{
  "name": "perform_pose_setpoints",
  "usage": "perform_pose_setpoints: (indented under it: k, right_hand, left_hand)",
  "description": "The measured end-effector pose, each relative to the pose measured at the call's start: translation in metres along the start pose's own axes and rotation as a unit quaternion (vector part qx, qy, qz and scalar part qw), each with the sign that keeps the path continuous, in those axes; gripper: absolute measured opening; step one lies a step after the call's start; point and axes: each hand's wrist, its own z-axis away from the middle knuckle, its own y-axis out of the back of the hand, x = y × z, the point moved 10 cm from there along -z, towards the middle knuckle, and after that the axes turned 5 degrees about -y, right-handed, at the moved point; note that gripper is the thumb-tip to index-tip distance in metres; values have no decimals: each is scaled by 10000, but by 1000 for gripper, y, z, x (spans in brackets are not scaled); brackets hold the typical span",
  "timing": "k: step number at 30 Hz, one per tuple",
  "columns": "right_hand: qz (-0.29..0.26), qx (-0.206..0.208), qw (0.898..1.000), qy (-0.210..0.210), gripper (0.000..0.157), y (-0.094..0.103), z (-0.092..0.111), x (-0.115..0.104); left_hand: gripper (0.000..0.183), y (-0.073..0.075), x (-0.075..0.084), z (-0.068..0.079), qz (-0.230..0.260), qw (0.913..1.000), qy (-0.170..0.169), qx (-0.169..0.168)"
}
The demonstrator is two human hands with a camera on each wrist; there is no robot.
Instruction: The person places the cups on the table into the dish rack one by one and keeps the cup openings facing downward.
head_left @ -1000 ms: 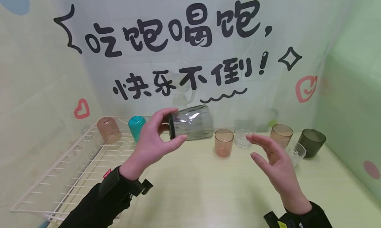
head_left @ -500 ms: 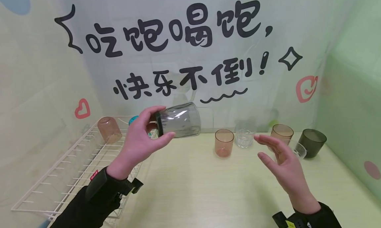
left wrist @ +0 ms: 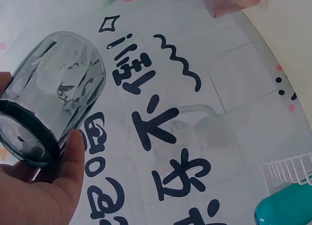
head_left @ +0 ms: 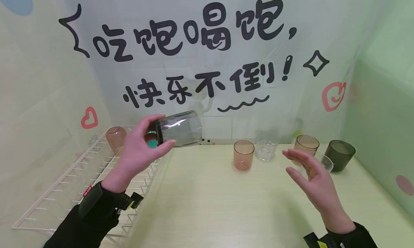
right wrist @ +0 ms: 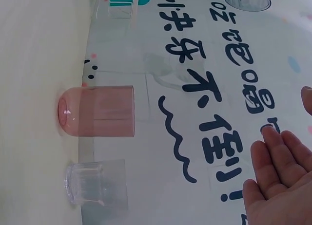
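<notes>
My left hand grips a smoky grey glass cup by its thick dark base, thumb on one side and fingers on the other. The cup lies on its side in the air, mouth toward the right, and overlaps the back wall in the head view. In the left wrist view its clear faceted wall shows with nothing inside. My right hand hovers over the right side of the table, fingers loosely extended and holding nothing. Behind it, a clear cup is partly hidden.
A white wire rack stands at left, bearing an upturned pink cup and a teal cup. Along the table's back are a pink cup, a clear glass, an amber cup and a dark grey cup.
My left hand has carried the grey glass cup leftward, over the rack's right side, now covering most of the teal cup. My right hand has drifted slightly right and down, still holding nothing.
</notes>
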Motion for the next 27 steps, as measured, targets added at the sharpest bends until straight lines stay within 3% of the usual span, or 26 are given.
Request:
perform_pose_setpoints:
  k: [5,13,27]
  right_hand:
    - [195,27,9998,-56,45,3,1,4]
    - [305,-9,9993,-198,46,7,2,14]
    - [592,99,9980,-217,44,17,4,29]
  left_hand:
    - [68,9,-12,3,-272,9992,273,-40]
    - [68,20,-27,5,-380,9984,417,36]
    - [71,33,-54,5,-809,9938,713,-267]
